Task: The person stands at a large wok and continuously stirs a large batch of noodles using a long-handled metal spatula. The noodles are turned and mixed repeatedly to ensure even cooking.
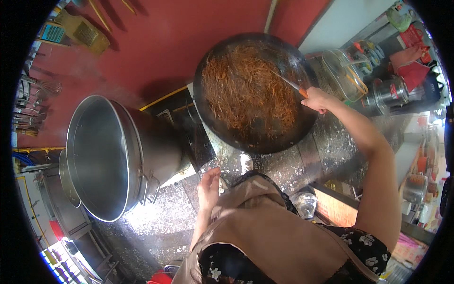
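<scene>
A large dark wok (255, 143) stands before me, spread with brown shredded food (244, 88) that looks like noodles or fine strips. My right hand (315, 100) grips the orange-brown handle of a metal cooking utensil (290, 82) at the wok's right side. The utensil's shaft reaches into the food, and its working end is hidden there. In front of my apron, my left hand (209, 186) hangs below the wok's near rim, fingers loosely bent and apart, holding nothing.
A tall metal stockpot (159, 138) with side handles stands left of the wok. Graters (83, 33) and whisks (46, 85) hang on the red wall. Clear plastic containers (342, 76) and a steel canister (390, 92) sit at right. Behind my right elbow is a cardboard box (335, 207).
</scene>
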`<action>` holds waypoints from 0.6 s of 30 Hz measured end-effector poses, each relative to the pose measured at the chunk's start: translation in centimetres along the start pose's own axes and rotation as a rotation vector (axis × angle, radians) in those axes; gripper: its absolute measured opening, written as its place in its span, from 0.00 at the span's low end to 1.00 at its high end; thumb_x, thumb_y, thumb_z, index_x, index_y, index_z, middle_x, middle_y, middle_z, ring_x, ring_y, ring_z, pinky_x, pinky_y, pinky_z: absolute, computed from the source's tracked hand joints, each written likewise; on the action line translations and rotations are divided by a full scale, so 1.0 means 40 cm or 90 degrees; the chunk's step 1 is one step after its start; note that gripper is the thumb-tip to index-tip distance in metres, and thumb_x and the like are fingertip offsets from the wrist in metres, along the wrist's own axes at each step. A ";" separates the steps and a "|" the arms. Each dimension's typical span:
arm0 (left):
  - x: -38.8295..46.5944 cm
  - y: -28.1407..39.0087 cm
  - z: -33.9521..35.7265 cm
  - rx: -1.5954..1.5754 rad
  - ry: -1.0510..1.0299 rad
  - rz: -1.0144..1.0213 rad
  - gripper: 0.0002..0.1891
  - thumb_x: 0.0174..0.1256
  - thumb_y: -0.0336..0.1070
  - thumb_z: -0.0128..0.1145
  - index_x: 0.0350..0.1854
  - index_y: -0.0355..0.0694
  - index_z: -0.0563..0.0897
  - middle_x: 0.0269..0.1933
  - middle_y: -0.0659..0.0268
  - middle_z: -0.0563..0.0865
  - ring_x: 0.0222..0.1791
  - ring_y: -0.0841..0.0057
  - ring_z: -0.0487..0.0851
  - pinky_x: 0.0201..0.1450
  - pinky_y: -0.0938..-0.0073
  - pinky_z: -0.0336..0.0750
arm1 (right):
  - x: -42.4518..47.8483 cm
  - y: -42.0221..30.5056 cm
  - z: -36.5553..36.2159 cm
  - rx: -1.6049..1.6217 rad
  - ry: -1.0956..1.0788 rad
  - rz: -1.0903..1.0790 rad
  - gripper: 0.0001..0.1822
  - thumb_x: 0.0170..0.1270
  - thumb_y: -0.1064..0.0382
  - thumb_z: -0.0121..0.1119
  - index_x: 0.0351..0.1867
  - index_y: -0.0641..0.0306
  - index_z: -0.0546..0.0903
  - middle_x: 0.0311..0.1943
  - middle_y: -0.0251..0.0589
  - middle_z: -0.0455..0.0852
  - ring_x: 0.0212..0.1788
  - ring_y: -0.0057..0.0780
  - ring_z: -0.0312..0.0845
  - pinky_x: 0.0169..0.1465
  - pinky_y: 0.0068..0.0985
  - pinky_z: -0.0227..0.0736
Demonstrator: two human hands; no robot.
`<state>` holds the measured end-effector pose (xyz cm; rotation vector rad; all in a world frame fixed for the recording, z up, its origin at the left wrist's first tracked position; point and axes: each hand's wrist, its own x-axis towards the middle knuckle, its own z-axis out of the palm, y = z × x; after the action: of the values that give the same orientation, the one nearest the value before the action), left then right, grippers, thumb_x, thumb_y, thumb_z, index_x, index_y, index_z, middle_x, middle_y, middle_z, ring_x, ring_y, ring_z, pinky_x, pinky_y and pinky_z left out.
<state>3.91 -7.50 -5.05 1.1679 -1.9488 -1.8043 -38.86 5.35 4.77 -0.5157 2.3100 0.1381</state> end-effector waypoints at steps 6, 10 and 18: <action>0.018 0.044 -0.035 -0.102 -0.058 0.042 0.12 0.68 0.28 0.48 0.51 0.33 0.77 0.46 0.62 0.84 0.49 0.79 0.80 0.53 0.79 0.72 | -0.178 0.113 0.113 -0.169 0.219 -0.142 0.14 0.59 0.63 0.56 0.42 0.71 0.76 0.33 0.56 0.82 0.35 0.53 0.80 0.36 0.42 0.75; 0.021 0.037 -0.057 -0.091 -0.068 0.032 0.12 0.67 0.26 0.47 0.51 0.34 0.76 0.46 0.63 0.83 0.49 0.79 0.79 0.52 0.80 0.71 | -0.337 0.093 0.082 -0.175 0.243 -0.067 0.14 0.57 0.61 0.60 0.40 0.69 0.78 0.33 0.57 0.82 0.41 0.52 0.78 0.42 0.43 0.72; 0.060 0.047 -0.035 -0.042 -0.041 0.039 0.12 0.65 0.24 0.47 0.50 0.34 0.77 0.45 0.61 0.84 0.47 0.77 0.81 0.51 0.78 0.73 | -0.114 0.111 0.069 0.279 0.116 0.113 0.27 0.64 0.42 0.51 0.24 0.68 0.72 0.09 0.40 0.70 0.06 0.31 0.65 0.10 0.30 0.59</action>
<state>2.54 -10.30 -3.81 1.0312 -1.9218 -1.8820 -35.94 11.57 5.76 -0.1024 2.4623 -0.3387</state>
